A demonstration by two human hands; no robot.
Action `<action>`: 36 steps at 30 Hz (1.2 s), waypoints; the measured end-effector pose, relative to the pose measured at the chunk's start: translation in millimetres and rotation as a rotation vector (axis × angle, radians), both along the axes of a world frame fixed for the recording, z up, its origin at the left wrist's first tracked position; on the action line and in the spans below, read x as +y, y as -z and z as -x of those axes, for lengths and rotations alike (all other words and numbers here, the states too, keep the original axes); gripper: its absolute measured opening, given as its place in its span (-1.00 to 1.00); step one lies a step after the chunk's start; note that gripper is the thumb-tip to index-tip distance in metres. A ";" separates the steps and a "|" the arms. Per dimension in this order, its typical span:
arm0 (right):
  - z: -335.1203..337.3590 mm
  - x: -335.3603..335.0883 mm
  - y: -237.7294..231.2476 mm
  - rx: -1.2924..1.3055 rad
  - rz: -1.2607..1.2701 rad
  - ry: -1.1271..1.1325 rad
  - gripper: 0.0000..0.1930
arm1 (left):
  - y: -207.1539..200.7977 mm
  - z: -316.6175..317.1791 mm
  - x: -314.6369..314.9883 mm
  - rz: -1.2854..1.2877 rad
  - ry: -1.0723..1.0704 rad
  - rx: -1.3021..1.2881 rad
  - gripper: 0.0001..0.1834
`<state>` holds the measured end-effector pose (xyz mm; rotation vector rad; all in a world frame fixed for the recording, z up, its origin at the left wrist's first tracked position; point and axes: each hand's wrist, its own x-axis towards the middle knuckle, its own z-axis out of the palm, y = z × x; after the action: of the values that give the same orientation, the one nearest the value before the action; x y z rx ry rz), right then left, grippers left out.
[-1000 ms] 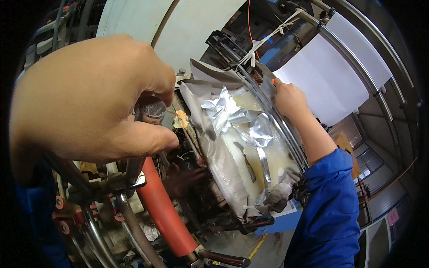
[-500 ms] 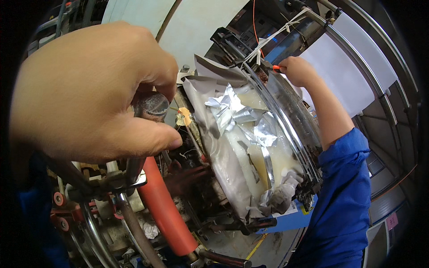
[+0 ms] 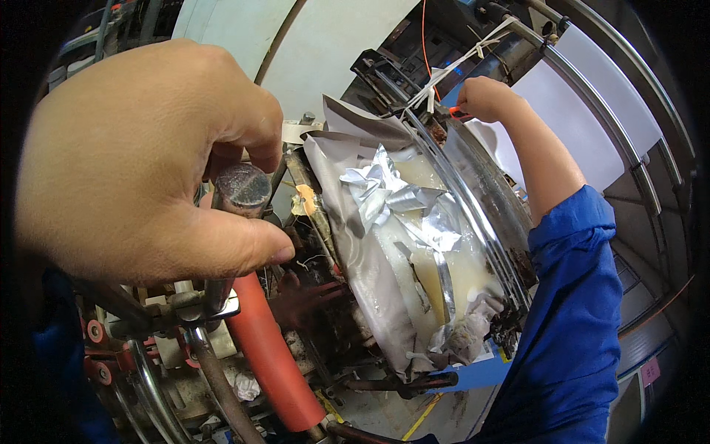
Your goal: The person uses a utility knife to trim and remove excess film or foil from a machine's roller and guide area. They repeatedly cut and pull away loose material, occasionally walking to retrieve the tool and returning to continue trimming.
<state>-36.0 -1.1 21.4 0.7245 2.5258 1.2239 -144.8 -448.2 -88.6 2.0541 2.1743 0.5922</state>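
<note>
My left hand [image 3: 148, 159] is large in the left foreground, its fingers curled around the upper end of an upright metal rod [image 3: 244, 185], with the thumb stretched alongside. On the far right side, my right hand [image 3: 484, 100] is closed on an orange-handled tool [image 3: 457, 112], reaching past the machine's metal bars. The tool's working end is small and partly hidden. Between my hands lies a tray lined with grey sheet [image 3: 355, 251]. It holds a pale, glossy, yellowish paste [image 3: 470, 263] with crumpled silver foil [image 3: 392, 196] on top.
A red roller [image 3: 275, 355] slants below my left hand, beside metal rods and clamps. Shiny bars [image 3: 481, 222] border the tray's right side. White sheet material [image 3: 573, 111] runs over rollers at right. A pale panel [image 3: 333, 52] stands at the back, and a thin orange cord hangs near it.
My right hand has shifted slightly up and left with the orange-handled tool. My left hand has moved slightly, showing more of the rod's end. The view has shifted a little.
</note>
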 end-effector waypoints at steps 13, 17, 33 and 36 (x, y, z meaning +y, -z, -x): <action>2.5 -27.4 2.7 -0.048 -0.046 0.107 -0.77 | -1.9 1.4 0.3 -0.009 0.010 -0.065 -0.40; -9.0 -28.8 6.8 -0.044 -0.094 0.044 -0.82 | 4.1 2.6 -0.4 -0.077 0.050 0.033 -0.39; -84.2 -83.7 7.2 -0.035 -0.074 0.171 -0.84 | -5.8 -10.9 -0.4 -0.016 -0.126 -0.097 -0.39; -103.4 -101.2 2.5 -0.016 -0.034 0.234 -0.84 | -6.0 -12.4 0.2 -0.024 -0.150 -0.098 -0.38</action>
<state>67.4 -102.4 18.9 0.9819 2.3327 1.1887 -132.5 -448.0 -82.7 1.8417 2.2885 0.7219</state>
